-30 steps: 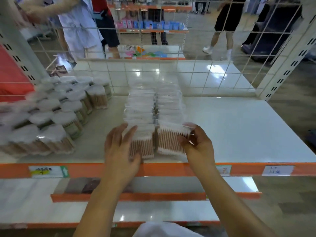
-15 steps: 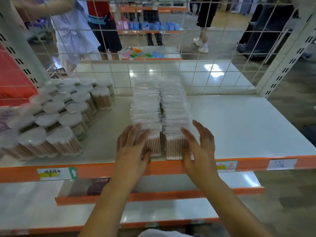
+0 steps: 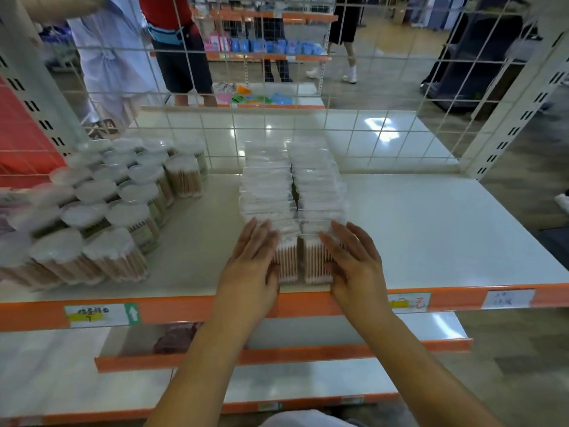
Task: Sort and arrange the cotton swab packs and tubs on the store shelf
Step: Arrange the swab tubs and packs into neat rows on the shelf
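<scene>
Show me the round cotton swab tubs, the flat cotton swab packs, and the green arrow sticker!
round cotton swab tubs (image 3: 181,177), head view, side of a back tub.
flat cotton swab packs (image 3: 288,266), head view, front of the nearest left pack.
green arrow sticker (image 3: 132,314), head view, its middle.

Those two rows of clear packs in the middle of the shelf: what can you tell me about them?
The cotton swab packs are clear plastic boxes of pale pink-stemmed swabs, standing upright in two touching rows from the shelf's orange front edge back toward the wire grid. The left hand and right hand press flat against the front packs' outer sides.
</scene>
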Action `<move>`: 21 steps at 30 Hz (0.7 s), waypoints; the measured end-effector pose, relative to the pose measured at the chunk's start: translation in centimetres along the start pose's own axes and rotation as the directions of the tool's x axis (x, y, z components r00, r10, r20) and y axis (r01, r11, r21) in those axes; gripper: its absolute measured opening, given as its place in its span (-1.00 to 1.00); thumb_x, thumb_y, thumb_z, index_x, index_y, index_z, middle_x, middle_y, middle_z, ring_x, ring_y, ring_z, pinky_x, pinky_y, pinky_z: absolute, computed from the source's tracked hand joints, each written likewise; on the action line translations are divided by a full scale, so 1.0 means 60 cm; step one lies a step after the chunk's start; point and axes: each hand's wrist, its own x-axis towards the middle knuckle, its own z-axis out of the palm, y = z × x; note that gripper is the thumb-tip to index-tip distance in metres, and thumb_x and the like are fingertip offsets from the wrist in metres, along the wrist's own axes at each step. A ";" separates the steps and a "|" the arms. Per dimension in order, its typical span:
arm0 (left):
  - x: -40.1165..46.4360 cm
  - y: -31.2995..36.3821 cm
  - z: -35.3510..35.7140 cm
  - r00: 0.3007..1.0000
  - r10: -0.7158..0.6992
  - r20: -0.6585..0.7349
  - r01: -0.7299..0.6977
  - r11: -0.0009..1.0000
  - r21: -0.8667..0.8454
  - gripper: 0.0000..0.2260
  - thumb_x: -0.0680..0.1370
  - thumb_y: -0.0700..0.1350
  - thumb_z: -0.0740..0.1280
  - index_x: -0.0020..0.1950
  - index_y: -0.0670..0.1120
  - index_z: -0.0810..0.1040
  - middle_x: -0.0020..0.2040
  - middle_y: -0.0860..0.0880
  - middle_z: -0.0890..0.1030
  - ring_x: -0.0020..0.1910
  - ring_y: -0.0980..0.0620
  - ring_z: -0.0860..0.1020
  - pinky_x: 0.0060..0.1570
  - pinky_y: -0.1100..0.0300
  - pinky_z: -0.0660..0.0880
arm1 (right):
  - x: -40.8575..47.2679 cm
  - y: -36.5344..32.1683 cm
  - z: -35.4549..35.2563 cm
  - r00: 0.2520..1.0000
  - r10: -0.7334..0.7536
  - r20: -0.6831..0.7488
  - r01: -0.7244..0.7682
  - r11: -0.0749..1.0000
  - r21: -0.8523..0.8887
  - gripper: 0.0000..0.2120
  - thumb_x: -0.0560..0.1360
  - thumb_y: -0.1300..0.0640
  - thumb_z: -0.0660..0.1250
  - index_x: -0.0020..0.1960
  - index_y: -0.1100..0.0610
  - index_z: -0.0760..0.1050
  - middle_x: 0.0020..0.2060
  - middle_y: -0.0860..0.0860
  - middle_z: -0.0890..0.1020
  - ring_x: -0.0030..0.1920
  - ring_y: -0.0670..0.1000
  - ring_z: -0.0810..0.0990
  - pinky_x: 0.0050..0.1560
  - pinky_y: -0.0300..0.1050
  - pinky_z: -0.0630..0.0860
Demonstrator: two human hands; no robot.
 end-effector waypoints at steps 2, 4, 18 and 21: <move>0.001 0.001 -0.003 1.000 -0.004 0.015 0.004 1.000 -0.009 -0.53 0.39 -0.10 0.14 0.24 -0.23 0.52 0.30 -0.17 0.49 0.36 -0.06 0.24 0.20 -0.24 0.16 | 0.000 0.002 0.004 1.000 0.004 -0.015 -0.003 1.000 0.013 -0.61 0.43 0.23 0.15 0.24 0.01 0.39 0.22 0.13 0.54 0.28 0.18 0.37 0.09 0.24 0.49; 0.002 0.001 -0.005 1.000 -0.001 0.014 0.001 1.000 -0.010 -0.55 0.39 -0.10 0.17 0.22 -0.23 0.54 0.29 -0.18 0.50 0.35 -0.05 0.25 0.20 -0.25 0.18 | 0.002 0.004 0.007 1.000 0.005 -0.021 -0.004 1.000 0.019 -0.60 0.43 0.23 0.15 0.24 0.01 0.40 0.22 0.13 0.54 0.28 0.20 0.39 0.08 0.26 0.49; 0.004 0.001 -0.009 0.998 -0.015 0.068 0.013 0.999 0.031 -0.54 0.34 -0.21 0.34 0.24 -0.23 0.52 0.30 -0.19 0.49 0.38 -0.12 0.30 0.25 -0.20 0.14 | 0.007 -0.005 0.003 0.999 0.049 0.002 -0.049 0.999 -0.019 -0.55 0.35 0.32 0.20 0.21 0.11 0.51 0.22 0.14 0.55 0.29 0.23 0.41 0.13 0.30 0.45; 0.009 0.007 -0.018 0.993 -0.036 0.109 0.032 0.999 0.037 -0.53 0.32 -0.21 0.31 0.23 -0.23 0.52 0.29 -0.20 0.49 0.35 -0.22 0.38 0.30 -0.14 0.19 | 0.011 -0.017 -0.003 0.997 0.076 -0.009 -0.076 0.995 -0.064 -0.58 0.33 0.27 0.20 0.17 0.15 0.55 0.19 0.16 0.56 0.27 0.25 0.44 0.13 0.35 0.42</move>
